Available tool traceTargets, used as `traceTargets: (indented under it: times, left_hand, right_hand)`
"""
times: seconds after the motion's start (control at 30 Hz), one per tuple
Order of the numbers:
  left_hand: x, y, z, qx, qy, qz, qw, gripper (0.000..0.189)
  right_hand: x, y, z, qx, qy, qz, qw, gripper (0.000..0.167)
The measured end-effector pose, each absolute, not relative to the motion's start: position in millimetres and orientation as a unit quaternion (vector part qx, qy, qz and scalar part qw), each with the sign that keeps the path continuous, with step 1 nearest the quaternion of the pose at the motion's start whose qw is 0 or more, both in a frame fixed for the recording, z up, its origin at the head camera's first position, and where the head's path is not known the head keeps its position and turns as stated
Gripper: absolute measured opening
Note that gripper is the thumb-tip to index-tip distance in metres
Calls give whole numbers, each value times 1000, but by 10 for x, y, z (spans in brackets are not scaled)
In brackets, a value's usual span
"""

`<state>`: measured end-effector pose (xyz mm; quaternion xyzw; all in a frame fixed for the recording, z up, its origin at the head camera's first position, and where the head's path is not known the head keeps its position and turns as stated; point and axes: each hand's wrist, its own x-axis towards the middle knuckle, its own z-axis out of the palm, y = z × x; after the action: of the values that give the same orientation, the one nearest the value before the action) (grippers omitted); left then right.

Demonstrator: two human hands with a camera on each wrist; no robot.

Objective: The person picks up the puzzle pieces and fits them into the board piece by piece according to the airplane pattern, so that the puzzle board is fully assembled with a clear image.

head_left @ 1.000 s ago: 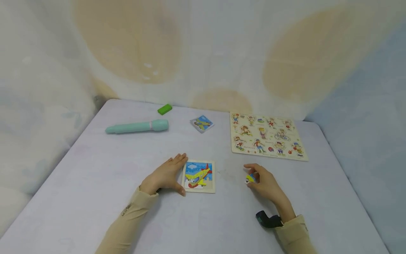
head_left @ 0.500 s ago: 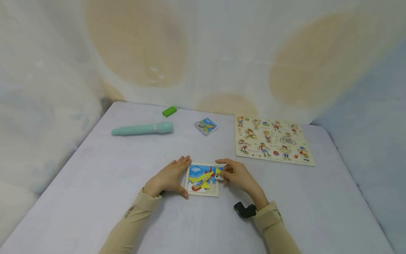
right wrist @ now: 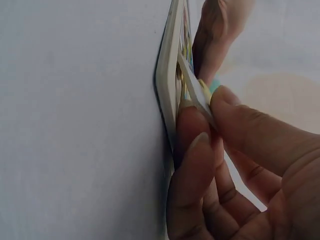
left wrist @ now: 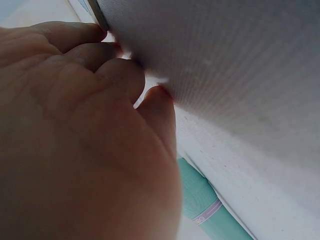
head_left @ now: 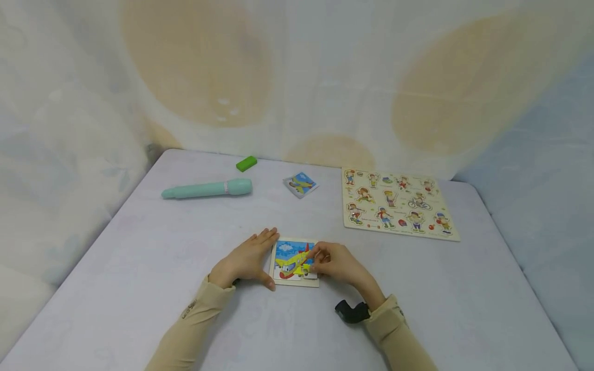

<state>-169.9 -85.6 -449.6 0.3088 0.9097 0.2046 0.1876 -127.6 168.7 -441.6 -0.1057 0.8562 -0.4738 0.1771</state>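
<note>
A small square jigsaw puzzle (head_left: 290,250) with a yellow airplane on blue lies in a pale wooden frame on the table. My left hand (head_left: 246,261) rests along its left edge, fingers extended and thumb near the lower left corner. Between thumb and fingers, my right hand (head_left: 340,264) pinches a puzzle piece (head_left: 308,273) over the lower right corner of the frame. In the right wrist view the piece (right wrist: 196,90) is tilted, one edge down in the frame. The right fingers hide part of the puzzle's right side.
Toward the back lie a mint-green tube-shaped object (head_left: 206,189), a green block (head_left: 246,163) and a small airplane picture card (head_left: 300,184). A larger wooden board with children figures (head_left: 399,204) lies at the back right. Cloth walls (head_left: 325,77) stand behind the table.
My right hand has carried the puzzle piece leftward from the right of the frame, then down to its lower right corner. The left hand stays at the frame's left edge.
</note>
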Motion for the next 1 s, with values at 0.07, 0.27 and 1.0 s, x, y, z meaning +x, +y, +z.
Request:
traceTargets:
  times: [0.07,0.27,1.0]
  left_hand:
    - [-1703,-854,-4496,309,909,206,187,124]
    - [-1712,-846,-4488,309,910,207,186,124]
    - [-1696,-821,-4483,325,904,215,177,124]
  right_hand:
    - [-1264,1665,-4420,-113,862,-463,175,16]
    - [-1244,1592,-4428,-112,896,-405,140,12]
    - [-1220,1882,-4347,-72,890,-431,130,43]
